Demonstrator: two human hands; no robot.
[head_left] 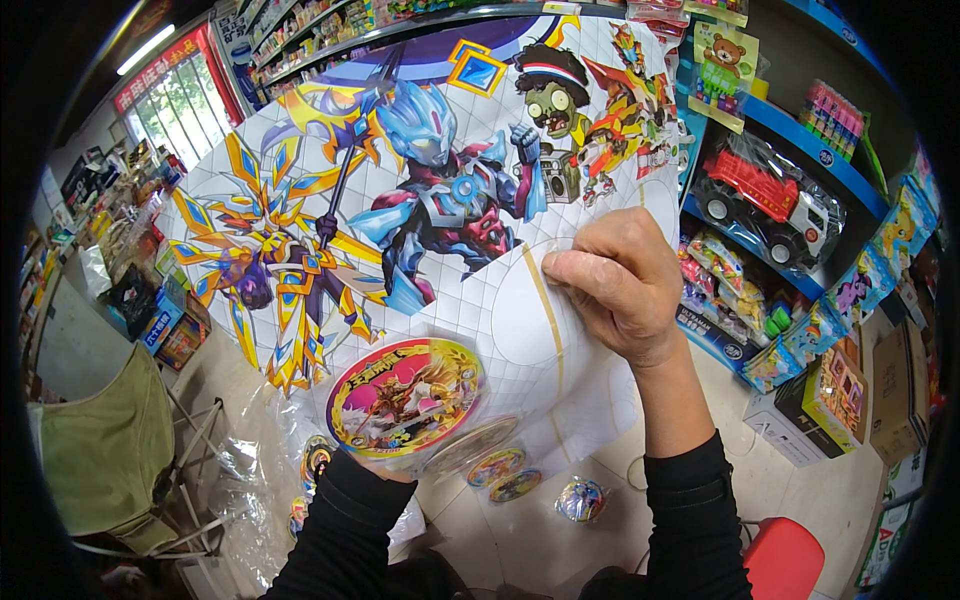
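Note:
A large white sticker sheet (470,300) with a fine grid of lines spreads out in front of me, bearing printed figures. Among them are a blue armoured hero (450,200), a spiky gold figure (300,250) and a green zombie (555,105). My right hand (620,285) is closed, thumb and fingers pinching the sheet beside a blank rounded patch. A round sticker (405,395) with a yellow and red rim covers most of my left hand (385,472), so only its wrist shows and its fingers are hidden. Smaller round stickers (495,465) overlap below it.
At right, shelves hold a boxed-in-plastic red toy truck (770,190) and hanging packets (895,235). A cardboard box (815,405) stands on the floor, near a red stool (785,560). To the left are a green folding chair (105,450) and clear plastic wrap (250,480). A wrapped round item (580,498) lies below.

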